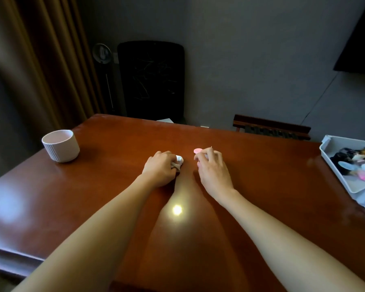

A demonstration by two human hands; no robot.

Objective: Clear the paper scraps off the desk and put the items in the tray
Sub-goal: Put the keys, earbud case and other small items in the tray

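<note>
White plastic tray (350, 140), right edge of counter (261, 186): cropped, contents blurred. Crumpled white paper scrap (179, 159): mostly hidden in left grip (159, 169). Thin pale stick (211, 147), right grip (214, 171): too small to identify.

One wide-angle camera sits on the person's head, looking forward and down over the glossy reddish-brown wooden desk (261, 165). Both forearms enter from the bottom edge. The left hand (159, 169) and right hand (213, 171) sit mid-frame, near enough to show a crumpled white paper scrap (179, 160) gripped in the left and a thin pale stick (210, 147) pinched in the right. The right border cuts the white plastic tray (346, 140). A pale ribbed cup (61, 146) stands far left, and a black chair back (152, 79) rises beyond the desk.
</note>
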